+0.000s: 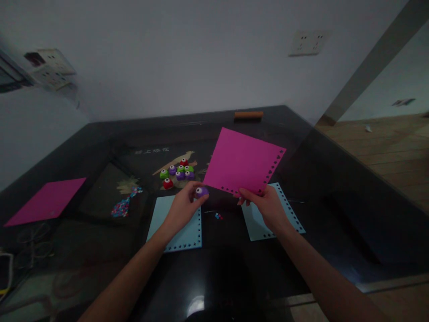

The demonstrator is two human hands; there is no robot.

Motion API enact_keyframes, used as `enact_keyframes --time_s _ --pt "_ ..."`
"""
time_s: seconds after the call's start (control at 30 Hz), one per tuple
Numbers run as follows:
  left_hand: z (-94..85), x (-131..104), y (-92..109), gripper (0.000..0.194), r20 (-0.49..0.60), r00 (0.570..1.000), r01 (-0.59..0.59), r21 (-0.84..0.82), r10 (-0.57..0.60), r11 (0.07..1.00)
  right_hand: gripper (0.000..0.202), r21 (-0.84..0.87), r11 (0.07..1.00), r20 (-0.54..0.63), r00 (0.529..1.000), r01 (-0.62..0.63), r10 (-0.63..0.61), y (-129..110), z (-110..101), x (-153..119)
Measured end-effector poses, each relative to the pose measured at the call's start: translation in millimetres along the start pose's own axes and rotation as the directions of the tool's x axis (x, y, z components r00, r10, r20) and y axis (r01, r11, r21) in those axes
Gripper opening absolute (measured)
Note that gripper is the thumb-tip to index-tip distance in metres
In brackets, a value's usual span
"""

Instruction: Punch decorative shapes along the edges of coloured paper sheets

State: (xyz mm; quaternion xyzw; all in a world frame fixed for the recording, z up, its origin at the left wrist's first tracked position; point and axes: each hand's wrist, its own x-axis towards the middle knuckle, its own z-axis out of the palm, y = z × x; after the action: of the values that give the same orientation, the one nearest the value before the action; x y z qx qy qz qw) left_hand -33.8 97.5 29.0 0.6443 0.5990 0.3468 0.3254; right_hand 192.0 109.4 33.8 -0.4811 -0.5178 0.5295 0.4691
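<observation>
Held up above the table, a pink sheet of paper (244, 156) has punched holes along its lower and right edges. My right hand (264, 203) pinches its lower edge between thumb and fingers. In my left hand (186, 201) is a small purple paper punch (201, 192) with an eye on it, close to the sheet's lower left corner. Beneath my left hand lies a light blue sheet (182, 235), punched along its right and bottom edges. Another light blue sheet (256, 226), also punched along two edges, is partly hidden by my right hand.
Several red, green and purple punches (180, 174) sit in a group beyond my left hand. Coloured bits (121, 208) lie to the left, with a few more bits (218, 216) between the blue sheets. A second pink sheet (48, 201) is far left; a brown roll (248, 115) lies at the back edge.
</observation>
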Motion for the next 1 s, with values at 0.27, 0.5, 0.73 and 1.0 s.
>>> enact_keyframes --time_s 0.27,0.5,0.73,1.0 --pt "11.1 -25.6 10.2 0.043 0.224 0.961 0.264 -0.561 -0.163 0.785 0.014 -0.006 1.000 0.021 1.000 -0.020 0.020 1.1 2.9 -1.7" --pt "17.0 -27.2 10.7 0.035 0.231 0.959 0.282 -0.703 -0.165 0.653 0.016 -0.006 0.999 0.005 0.999 -0.036 0.036 -0.6 4.3 -3.4" --pt "16.3 -29.1 12.8 0.029 0.229 0.956 0.291 -0.693 -0.181 0.660 0.017 -0.082 0.997 0.019 1.000 -0.001 0.002 -0.8 9.8 -7.2" --pt "15.5 -28.4 14.7 0.030 0.197 0.964 0.268 -0.718 -0.181 0.643 0.015 -0.097 0.995 0.028 1.000 -0.008 0.011 5.8 9.6 -6.7"
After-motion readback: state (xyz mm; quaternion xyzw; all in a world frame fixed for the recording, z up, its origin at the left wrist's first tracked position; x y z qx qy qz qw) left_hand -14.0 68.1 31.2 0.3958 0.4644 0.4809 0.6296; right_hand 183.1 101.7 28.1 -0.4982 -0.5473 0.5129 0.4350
